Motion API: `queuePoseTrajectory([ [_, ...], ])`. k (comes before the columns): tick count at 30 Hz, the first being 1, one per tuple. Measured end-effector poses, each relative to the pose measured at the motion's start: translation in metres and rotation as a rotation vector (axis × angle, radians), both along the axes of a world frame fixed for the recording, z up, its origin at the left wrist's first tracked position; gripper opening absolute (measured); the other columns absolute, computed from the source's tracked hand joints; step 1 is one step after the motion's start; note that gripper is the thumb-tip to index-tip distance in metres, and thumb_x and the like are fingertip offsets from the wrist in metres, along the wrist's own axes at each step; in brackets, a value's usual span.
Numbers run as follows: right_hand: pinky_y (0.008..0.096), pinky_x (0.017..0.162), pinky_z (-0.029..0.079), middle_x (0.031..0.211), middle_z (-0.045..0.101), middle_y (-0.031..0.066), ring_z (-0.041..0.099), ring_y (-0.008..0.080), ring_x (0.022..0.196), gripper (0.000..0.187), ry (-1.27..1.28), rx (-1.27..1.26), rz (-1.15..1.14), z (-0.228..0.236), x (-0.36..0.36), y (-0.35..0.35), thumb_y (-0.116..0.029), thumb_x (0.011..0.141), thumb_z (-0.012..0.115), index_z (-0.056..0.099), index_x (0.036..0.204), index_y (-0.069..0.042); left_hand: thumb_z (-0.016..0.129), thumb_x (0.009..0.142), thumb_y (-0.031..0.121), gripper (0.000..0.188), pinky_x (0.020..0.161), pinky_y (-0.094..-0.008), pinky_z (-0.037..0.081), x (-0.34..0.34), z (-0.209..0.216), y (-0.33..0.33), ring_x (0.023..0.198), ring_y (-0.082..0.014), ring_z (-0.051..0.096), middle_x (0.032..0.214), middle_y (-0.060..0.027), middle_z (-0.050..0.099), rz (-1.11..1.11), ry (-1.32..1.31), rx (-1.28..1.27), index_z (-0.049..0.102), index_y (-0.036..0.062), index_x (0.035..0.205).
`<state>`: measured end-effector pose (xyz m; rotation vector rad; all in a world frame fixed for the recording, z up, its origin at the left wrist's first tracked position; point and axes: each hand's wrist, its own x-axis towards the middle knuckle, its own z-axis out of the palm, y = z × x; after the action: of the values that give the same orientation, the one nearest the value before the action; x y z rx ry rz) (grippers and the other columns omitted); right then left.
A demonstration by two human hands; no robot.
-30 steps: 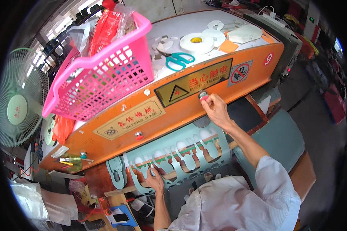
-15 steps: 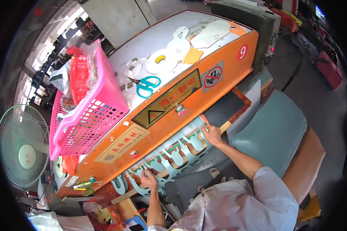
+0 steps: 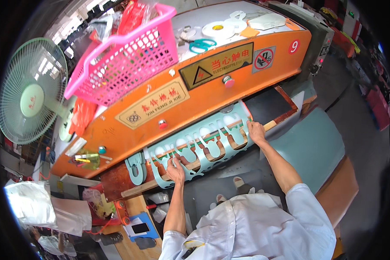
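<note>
"What has just changed?"

"A second ago we saw the right hand [image 3: 255, 131] at the red button [image 3: 228, 82] on the orange machine [image 3: 203, 99]; now its grip is closed on the right edge of a pale green cut-out sheet [image 3: 196, 146] along the machine's near side. Both hands are at the sheet."

"And the left hand [image 3: 175, 170]?"

"It touches the sheet's left part; we can't tell whether its grip is closed."

"Containers?"

"Atop the machine, a pink basket [image 3: 117, 39] holding plastic bags [image 3: 132, 17]."
</note>
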<state>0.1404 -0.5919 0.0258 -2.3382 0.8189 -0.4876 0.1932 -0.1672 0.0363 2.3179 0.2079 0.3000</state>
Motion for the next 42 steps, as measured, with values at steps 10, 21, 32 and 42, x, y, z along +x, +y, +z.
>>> queuePoseTrajectory([
  [10,0.0472,0.085,0.053,0.096,0.074,0.0149,0.069,0.0357,0.090,0.030,-0.124,0.219,-0.139,0.024,-0.129,0.025,-0.024,0.095,0.077,0.072,0.105,0.004,0.066,0.097,0.004,0.033,0.096,-0.0438,0.050,-0.163,0.019,0.017,0.107,-0.0315,0.062,0.117,-0.0173,0.065,-0.039,-0.244,-0.123,0.064,-0.0045,0.128],
  [21,0.0559,0.112,0.043,0.153,0.047,0.0205,0.048,0.0448,0.135,0.074,-0.178,-0.327,0.332,0.034,-0.113,0.083,-0.031,0.072,0.090,0.061,0.134,-0.001,0.070,0.102,0.029,0.034,0.063,-0.0277,0.046,-0.225,-0.001,-0.045,0.067,-0.0076,0.057,0.084,-0.0075,0.076,-0.467,0.651,-0.474,0.070,-0.0048,0.100],
  [32,0.0371,0.114,0.046,0.153,0.056,0.0177,0.057,0.0250,0.137,0.060,-0.356,0.942,0.221,0.076,-0.138,0.019,-0.010,0.087,0.080,0.061,0.142,0.006,0.053,0.113,0.025,0.038,0.074,-0.0276,0.055,-0.262,-0.007,-0.042,0.077,-0.0109,0.069,0.085,-0.0091,0.077,-0.339,0.710,-0.815,0.071,-0.0052,0.099],
  [42,0.0392,0.120,0.041,0.157,0.053,0.0179,0.050,0.0273,0.145,0.061,-0.307,0.909,0.548,0.085,-0.136,0.084,-0.008,0.083,0.084,0.063,0.138,0.006,0.059,0.111,0.029,0.038,0.083,-0.0258,0.053,-0.374,-0.024,-0.002,0.088,-0.0099,0.066,0.093,-0.0071,0.078,-0.418,0.859,-0.736,0.075,-0.0056,0.108],
])
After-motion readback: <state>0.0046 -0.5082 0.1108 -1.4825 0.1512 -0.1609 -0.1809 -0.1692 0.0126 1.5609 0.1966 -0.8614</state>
